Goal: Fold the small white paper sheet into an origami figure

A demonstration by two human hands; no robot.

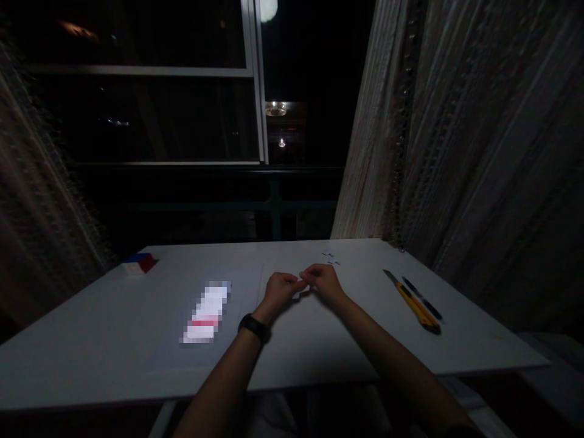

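Note:
Both my hands meet over the middle of the white table (91, 340). My left hand (280, 291), with a black watch on its wrist, is closed in a pinch. My right hand (325, 281) is closed too, its fingertips touching those of the left. Between them they hold a small pale piece (301, 291), perhaps paper, too small to name. Two tiny dark scraps (331, 258) lie just beyond my right hand.
A yellow utility knife (416, 306) and a black pen (422, 298) lie at the right. A blurred white and red item (206, 311) rests on a grey sheet (237, 340) at the left. A red and blue block (139, 263) sits far left. Curtains flank a dark window.

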